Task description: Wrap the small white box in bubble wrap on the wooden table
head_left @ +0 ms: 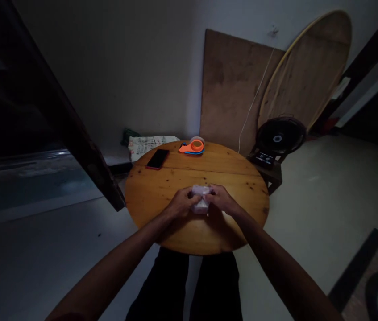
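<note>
A small whitish package (201,206), seemingly wrapped in plastic, is between my two hands over the near middle of a round wooden table (148,196). On its left side my left hand (182,201) grips it, thumb lying on top. My right hand (221,198) holds the right side, thumb and fingers closed at its upper edge. What the package contains cannot be made out.
An orange and blue tape dispenser (193,147) lies at the table's far edge, with a dark phone (158,159) to its left. Behind are a printed sack (148,143) and leaning boards (235,84). A round black fan (280,136) stands at the right.
</note>
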Tool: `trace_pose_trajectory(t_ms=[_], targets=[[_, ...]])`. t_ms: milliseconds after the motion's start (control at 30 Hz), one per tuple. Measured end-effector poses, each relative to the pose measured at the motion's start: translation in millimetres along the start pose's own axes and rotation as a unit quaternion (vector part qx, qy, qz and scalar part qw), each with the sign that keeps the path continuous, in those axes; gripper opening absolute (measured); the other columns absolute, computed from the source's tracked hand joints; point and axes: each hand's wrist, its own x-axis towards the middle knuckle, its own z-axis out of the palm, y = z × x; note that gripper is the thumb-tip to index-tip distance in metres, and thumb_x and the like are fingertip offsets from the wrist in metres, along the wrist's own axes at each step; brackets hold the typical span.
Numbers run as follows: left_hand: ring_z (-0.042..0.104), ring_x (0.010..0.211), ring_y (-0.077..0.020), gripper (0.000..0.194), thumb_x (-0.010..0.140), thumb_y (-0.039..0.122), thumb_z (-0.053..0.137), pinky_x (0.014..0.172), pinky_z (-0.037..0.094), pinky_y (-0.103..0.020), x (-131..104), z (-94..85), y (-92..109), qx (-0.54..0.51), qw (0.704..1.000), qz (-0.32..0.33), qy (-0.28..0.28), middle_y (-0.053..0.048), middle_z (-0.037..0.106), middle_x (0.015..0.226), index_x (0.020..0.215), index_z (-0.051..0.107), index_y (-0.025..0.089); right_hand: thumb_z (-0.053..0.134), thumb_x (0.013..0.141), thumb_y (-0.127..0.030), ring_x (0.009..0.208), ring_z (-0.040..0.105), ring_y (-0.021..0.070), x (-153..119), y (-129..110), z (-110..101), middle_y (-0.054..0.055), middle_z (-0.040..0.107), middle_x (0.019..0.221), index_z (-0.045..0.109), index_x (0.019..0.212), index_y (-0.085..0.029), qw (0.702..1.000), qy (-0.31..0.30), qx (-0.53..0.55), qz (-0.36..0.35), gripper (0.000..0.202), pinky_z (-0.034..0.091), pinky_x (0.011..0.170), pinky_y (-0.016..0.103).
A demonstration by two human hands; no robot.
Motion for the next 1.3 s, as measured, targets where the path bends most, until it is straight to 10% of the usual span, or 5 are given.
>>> trace_pose_trajectory(t_ms=[367,633,1300], targets=[[0.061,0.074,-0.0154,0.022,0.072,0.029,0.065,0.069,0.048,-0.025,18.2,11.7,-15.7,-0.063,0.991,0.007,0.121,-0.004,0.068,0.082,0.086,0.067,0.012,0.073,0.066,-0.028,0.089,0.061,0.0189,-15.5,-4.5,6.5,0.004,0.065,0.103,0.059,0.110,-0.019,0.998,-0.020,0.064,0.002,0.048,0.051,0.076,0.032],[0.064,0.079,-0.0172,0.050,0.060,0.035,0.081,0.074,0.050,-0.028,14.9,2.6,-13.4,-0.274,0.960,-0.049,0.015,-0.009,0.069,0.094,0.100,0.062,0.012,0.071,0.068,-0.033,0.087,0.062,0.0189,-2.8,6.6,8.7,0.005,0.067,0.097,0.062,0.102,-0.017,0.989,-0.005,0.144,0.016,0.039,0.049,0.079,0.032],[0.057,0.063,-0.0096,0.052,0.054,0.045,0.083,0.061,0.045,-0.022,9.9,-2.0,-12.5,-0.228,0.972,-0.054,0.016,-0.002,0.065,0.079,0.091,0.064,0.013,0.064,0.076,-0.037,0.088,0.057,0.0180,-6.4,22.5,21.3,0.004,0.062,0.092,0.067,0.091,-0.019,0.992,0.078,0.015,-0.094,0.023,0.045,0.080,0.031]])
